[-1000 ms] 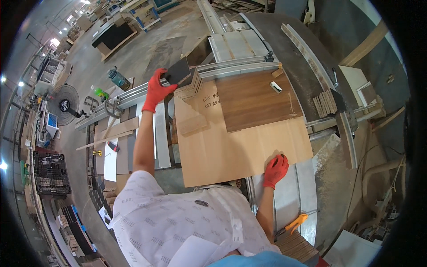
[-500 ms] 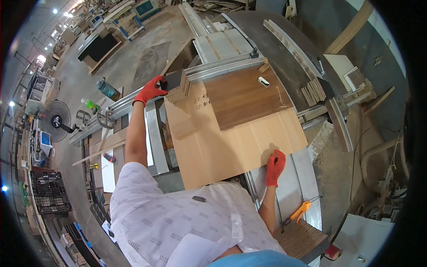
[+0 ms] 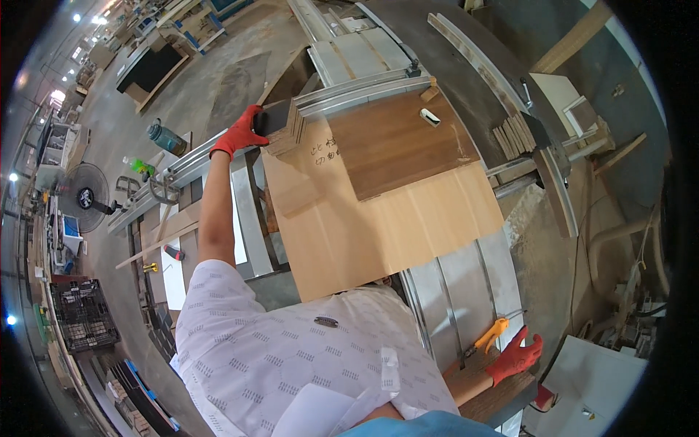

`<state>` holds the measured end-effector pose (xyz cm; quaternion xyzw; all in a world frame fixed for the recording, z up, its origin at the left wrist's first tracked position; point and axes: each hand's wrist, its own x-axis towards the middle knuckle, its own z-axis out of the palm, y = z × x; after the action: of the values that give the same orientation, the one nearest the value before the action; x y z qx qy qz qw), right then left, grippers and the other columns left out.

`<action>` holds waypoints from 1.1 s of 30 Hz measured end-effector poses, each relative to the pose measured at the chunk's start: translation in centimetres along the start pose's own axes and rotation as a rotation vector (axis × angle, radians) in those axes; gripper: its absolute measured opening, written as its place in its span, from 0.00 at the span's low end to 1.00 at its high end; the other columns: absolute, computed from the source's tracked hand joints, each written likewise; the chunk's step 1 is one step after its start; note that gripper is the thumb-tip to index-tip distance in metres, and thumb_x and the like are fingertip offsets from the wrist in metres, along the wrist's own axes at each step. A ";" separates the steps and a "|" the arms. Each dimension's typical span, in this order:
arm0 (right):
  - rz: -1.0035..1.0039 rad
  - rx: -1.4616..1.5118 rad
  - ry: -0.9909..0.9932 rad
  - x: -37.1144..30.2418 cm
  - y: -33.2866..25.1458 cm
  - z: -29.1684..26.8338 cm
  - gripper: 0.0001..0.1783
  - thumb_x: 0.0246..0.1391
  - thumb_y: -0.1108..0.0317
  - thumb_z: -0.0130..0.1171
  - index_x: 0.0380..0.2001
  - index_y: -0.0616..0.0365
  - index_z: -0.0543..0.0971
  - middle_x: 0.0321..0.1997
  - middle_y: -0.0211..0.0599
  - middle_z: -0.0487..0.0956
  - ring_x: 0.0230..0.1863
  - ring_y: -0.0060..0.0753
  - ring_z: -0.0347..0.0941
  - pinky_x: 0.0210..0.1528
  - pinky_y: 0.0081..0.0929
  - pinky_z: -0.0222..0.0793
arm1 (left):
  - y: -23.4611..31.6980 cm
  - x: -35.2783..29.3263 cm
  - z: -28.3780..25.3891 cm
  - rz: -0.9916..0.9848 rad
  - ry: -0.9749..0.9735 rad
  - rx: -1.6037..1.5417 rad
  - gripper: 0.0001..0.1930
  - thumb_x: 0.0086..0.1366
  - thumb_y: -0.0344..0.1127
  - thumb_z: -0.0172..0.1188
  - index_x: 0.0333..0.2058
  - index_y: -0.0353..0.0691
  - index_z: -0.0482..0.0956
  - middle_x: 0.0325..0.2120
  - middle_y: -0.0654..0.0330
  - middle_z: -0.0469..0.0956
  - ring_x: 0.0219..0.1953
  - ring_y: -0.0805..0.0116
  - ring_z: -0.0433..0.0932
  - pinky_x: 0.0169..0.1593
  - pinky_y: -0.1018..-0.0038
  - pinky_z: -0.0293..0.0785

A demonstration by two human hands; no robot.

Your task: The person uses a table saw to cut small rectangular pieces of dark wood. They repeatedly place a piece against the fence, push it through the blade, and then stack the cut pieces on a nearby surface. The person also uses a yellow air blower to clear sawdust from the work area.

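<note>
My left hand (image 3: 239, 136), in a red glove, grips the outer end of a stack of small dark-faced boards (image 3: 285, 125). This stack sits at the far left corner of a light wood-grain panel (image 3: 408, 226), against a metal fence (image 3: 357, 95). A darker brown board (image 3: 408, 146) lies on the panel, with a small white and black object (image 3: 429, 117) on top. At the lower right my right hand (image 3: 515, 358), also red-gloved, has its fingers spread. It is over another stack of boards (image 3: 480, 397), close to an orange-handled air gun (image 3: 494, 332).
Grooved metal table (image 3: 462, 291) extends right of my body. Beyond it, several stacked strips (image 3: 513, 136) rest by a rail. Left of the fence are a blue bottle (image 3: 167, 137), a green-topped bottle (image 3: 138, 166) and a standing fan (image 3: 85, 197). A white cabinet (image 3: 590, 386) stands lower right.
My right hand has left the light panel's near edge and moved down and right to the lower board stack, its fingers spreading. My left hand stays at the small boards.
</note>
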<state>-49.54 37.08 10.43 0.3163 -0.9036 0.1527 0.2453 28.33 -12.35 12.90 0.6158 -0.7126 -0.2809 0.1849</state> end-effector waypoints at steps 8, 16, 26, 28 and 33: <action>0.106 0.222 -0.354 -4.9 2.1 3.5 0.32 0.56 0.49 0.74 0.53 0.61 0.76 0.55 0.59 0.77 0.57 0.63 0.74 0.57 0.49 0.71 | -1.7 0.5 -0.5 0.097 -0.018 0.005 0.54 0.49 0.37 0.83 0.73 0.46 0.60 0.61 0.60 0.73 0.62 0.61 0.72 0.64 0.65 0.70; 0.311 0.341 -0.411 -10.1 3.8 8.4 0.35 0.43 0.51 0.83 0.48 0.62 0.80 0.48 0.49 0.83 0.50 0.52 0.79 0.54 0.45 0.77 | 5.3 -2.2 3.5 0.509 0.381 0.331 0.54 0.45 0.34 0.83 0.71 0.33 0.64 0.69 0.42 0.68 0.71 0.41 0.66 0.74 0.55 0.62; 0.284 -0.036 0.099 -1.2 -7.0 -10.4 0.21 0.49 0.57 0.76 0.38 0.52 0.77 0.47 0.39 0.81 0.48 0.51 0.77 0.46 0.47 0.73 | 15.6 -8.0 18.0 0.490 0.046 0.120 0.47 0.52 0.30 0.78 0.70 0.37 0.65 0.69 0.45 0.66 0.72 0.43 0.62 0.74 0.50 0.58; 0.329 -0.212 0.128 -0.4 -6.1 -13.5 0.22 0.47 0.55 0.77 0.36 0.53 0.76 0.46 0.43 0.80 0.48 0.54 0.77 0.47 0.49 0.73 | 16.6 -7.1 18.8 0.550 -0.003 0.123 0.46 0.52 0.30 0.77 0.70 0.38 0.66 0.69 0.45 0.66 0.73 0.42 0.62 0.74 0.49 0.58; 0.639 -0.390 -0.242 -2.9 0.2 -14.4 0.35 0.42 0.37 0.77 0.41 0.52 0.77 0.46 0.42 0.83 0.47 0.57 0.81 0.52 0.57 0.72 | 20.8 -6.3 19.8 0.682 0.015 0.254 0.46 0.50 0.29 0.76 0.69 0.38 0.66 0.67 0.45 0.69 0.72 0.43 0.63 0.73 0.51 0.61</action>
<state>-42.68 44.89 20.83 -0.0177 -0.9910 0.0087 0.1327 1.26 -1.02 11.10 0.3630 -0.9047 -0.1078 0.1952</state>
